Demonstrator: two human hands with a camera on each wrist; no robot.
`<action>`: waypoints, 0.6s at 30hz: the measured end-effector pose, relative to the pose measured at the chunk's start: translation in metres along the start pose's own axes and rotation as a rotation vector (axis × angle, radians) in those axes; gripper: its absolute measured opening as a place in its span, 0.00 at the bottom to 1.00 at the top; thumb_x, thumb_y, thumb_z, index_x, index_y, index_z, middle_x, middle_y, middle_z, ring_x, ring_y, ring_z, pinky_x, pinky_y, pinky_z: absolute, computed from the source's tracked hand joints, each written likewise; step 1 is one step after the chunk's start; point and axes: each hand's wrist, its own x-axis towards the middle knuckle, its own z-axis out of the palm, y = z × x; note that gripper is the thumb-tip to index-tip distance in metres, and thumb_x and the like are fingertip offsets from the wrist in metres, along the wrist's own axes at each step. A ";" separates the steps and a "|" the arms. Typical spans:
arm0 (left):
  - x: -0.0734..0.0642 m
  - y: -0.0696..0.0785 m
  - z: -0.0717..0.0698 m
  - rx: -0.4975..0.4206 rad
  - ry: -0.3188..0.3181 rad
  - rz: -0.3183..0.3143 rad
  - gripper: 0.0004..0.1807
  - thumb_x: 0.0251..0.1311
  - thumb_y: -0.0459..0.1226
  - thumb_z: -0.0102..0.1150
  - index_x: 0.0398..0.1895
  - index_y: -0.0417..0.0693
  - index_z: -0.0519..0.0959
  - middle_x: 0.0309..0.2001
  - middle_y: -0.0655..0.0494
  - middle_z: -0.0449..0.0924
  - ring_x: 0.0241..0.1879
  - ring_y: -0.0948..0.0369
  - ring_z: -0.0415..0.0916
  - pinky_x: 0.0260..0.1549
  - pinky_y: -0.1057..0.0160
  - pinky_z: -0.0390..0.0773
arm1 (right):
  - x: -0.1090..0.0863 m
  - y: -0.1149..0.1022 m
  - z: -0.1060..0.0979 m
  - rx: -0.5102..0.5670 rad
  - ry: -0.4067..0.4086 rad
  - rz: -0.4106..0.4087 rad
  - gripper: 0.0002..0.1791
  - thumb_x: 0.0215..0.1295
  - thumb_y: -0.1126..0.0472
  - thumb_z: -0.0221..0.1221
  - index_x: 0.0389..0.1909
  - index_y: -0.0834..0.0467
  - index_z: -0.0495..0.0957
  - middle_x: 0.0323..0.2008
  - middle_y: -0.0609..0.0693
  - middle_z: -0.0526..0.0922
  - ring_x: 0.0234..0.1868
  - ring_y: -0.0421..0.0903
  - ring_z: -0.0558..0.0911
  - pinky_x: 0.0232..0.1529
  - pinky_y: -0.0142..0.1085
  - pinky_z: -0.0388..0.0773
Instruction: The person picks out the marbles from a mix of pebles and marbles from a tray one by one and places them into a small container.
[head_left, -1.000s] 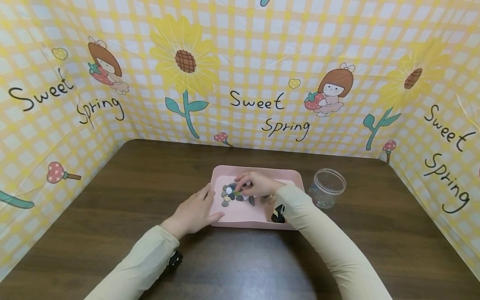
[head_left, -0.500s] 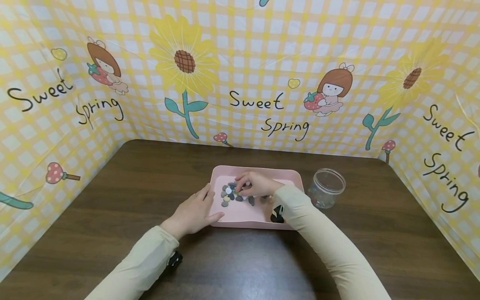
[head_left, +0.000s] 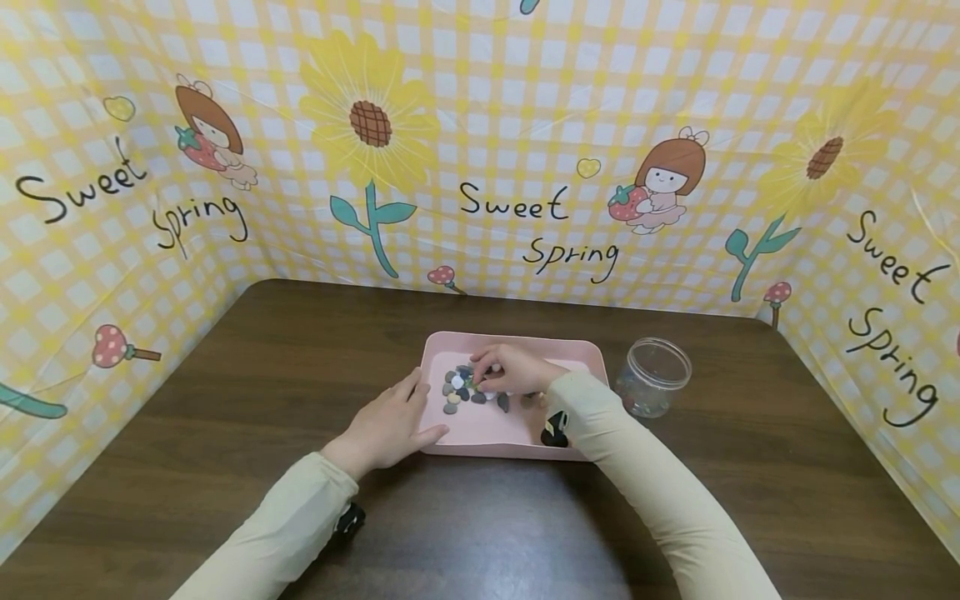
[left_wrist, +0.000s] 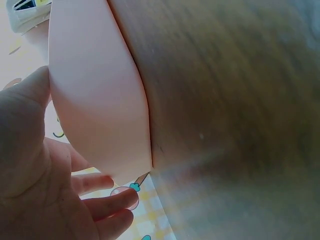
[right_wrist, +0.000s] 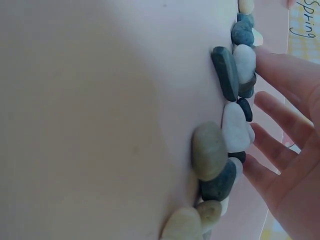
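Note:
A pink tray (head_left: 487,433) holds a pile of small pebbles (head_left: 453,399) in grey, white and tan, mostly left of its middle. My left hand (head_left: 382,427) lies at the tray's left side, fingers fairly straight and thumb at the near left corner. In the left wrist view its fingers spread beside the pink wall (left_wrist: 100,90). My right hand (head_left: 516,368) reaches into the tray, fingertips down among the pebbles. A small green piece (head_left: 472,384) shows at its thumb tip. In the right wrist view pebbles hide the thumb's tip; whether it pinches anything cannot be made out.
Right of the tray stands a clear round jar (head_left: 654,377) without a lid. All sits on a dark wooden table (head_left: 225,400). A yellow checked cloth (head_left: 495,100) rises behind and along both sides. Dark wrist devices (head_left: 556,427) show at the sleeves.
My right fingertips shift very slightly among the pebbles, and the green piece at the thumb is less exposed than a second ago. My left hand, the tray and the jar stay put.

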 end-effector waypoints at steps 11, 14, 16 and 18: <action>0.001 0.000 0.000 0.002 -0.002 0.002 0.42 0.61 0.59 0.47 0.65 0.32 0.63 0.70 0.34 0.53 0.63 0.39 0.64 0.57 0.44 0.70 | -0.008 0.001 -0.009 0.048 0.025 -0.016 0.07 0.62 0.60 0.60 0.38 0.57 0.82 0.62 0.57 0.73 0.64 0.51 0.70 0.63 0.44 0.67; 0.001 -0.001 0.000 0.000 -0.004 -0.001 0.42 0.61 0.59 0.47 0.65 0.32 0.62 0.70 0.34 0.53 0.64 0.39 0.63 0.57 0.44 0.70 | -0.010 0.001 -0.012 0.049 0.024 -0.014 0.07 0.63 0.59 0.59 0.38 0.56 0.82 0.63 0.56 0.71 0.66 0.51 0.68 0.65 0.44 0.66; 0.001 -0.001 0.000 -0.004 -0.006 -0.002 0.42 0.61 0.59 0.48 0.65 0.32 0.62 0.70 0.34 0.52 0.64 0.39 0.63 0.57 0.44 0.70 | -0.011 0.000 -0.014 0.054 0.033 -0.023 0.07 0.63 0.59 0.58 0.38 0.57 0.81 0.63 0.57 0.71 0.66 0.53 0.68 0.64 0.46 0.66; 0.001 -0.001 0.001 -0.006 -0.006 -0.004 0.42 0.61 0.59 0.48 0.65 0.32 0.62 0.70 0.34 0.53 0.64 0.39 0.63 0.57 0.44 0.70 | -0.013 -0.001 -0.016 0.060 0.047 -0.035 0.07 0.64 0.60 0.58 0.38 0.58 0.81 0.62 0.58 0.71 0.66 0.54 0.68 0.63 0.47 0.67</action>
